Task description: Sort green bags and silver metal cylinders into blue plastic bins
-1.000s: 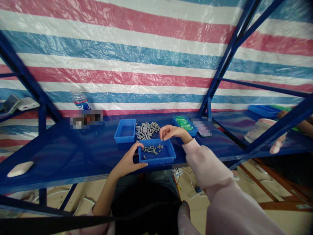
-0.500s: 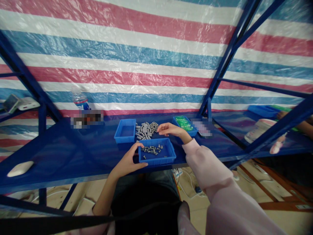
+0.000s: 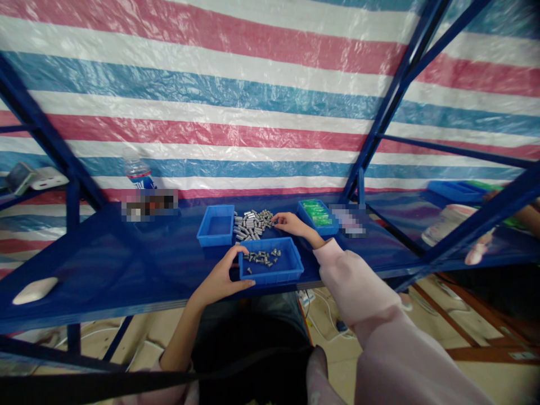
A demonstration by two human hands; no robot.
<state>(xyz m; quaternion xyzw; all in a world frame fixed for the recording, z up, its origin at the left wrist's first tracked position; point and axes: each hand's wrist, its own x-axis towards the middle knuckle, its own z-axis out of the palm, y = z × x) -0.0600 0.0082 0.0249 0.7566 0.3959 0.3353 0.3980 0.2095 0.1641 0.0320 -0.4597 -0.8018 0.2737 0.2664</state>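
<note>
My left hand [image 3: 223, 275] grips the left end of a shallow blue bin [image 3: 274, 277], its fingers over the rim and its thumb along the near side. Inside that bin lie several short metal screws [image 3: 261, 258], mostly toward the left and middle. Behind it, a loose pile of small silver metal cylinders [image 3: 252, 226] is heaped on the table. At the pile's right edge, where smaller metal pieces lie, my right hand [image 3: 291, 224] has its fingertips drawn together; what they hold, if anything, is too small to make out.
Left of the pile stands another blue bin [image 3: 216, 226]. A blue bin of green packets [image 3: 317, 213] is on the right, beside a blurred flat item [image 3: 348, 219]. A bottle [image 3: 141, 173], a white mouse [image 3: 35, 291] and blue frame posts [image 3: 375, 135] surround the blue table [image 3: 139, 259]. Another person's arm [image 3: 529, 216] shows far right.
My right hand has lowered a little onto the right edge of the pile, and its fingers have closed together. My left hand and the bin have stayed in place.
</note>
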